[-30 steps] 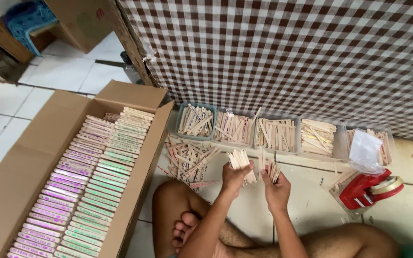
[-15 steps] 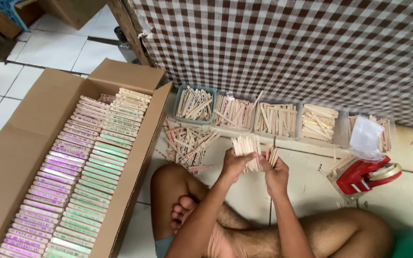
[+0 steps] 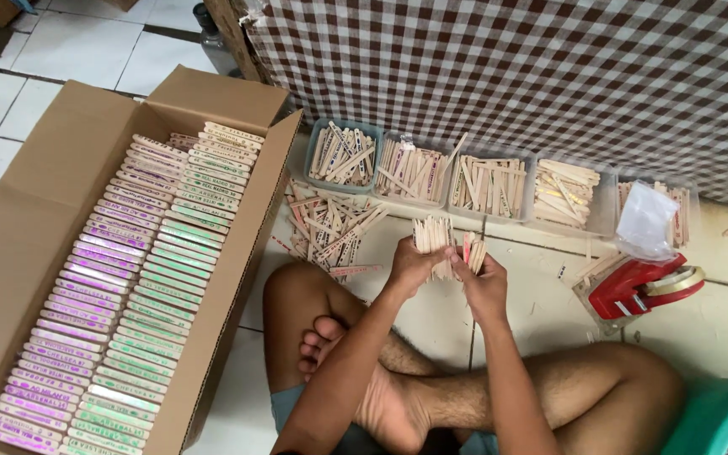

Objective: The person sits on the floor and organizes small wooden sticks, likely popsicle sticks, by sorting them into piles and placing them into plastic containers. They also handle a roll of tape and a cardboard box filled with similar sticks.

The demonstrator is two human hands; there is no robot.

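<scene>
Wooden sticks (image 3: 434, 238) stand bunched upright in the left hand (image 3: 410, 268), closed around them; the right hand (image 3: 484, 282) grips a smaller bundle (image 3: 473, 250) just beside it (both above the tiled floor (image 3: 541, 307)). Trays of sticks (image 3: 490, 184) line the far side, a cardboard box (image 3: 52, 194) lies left, a red tape dispenser (image 3: 634, 288) right.
</scene>
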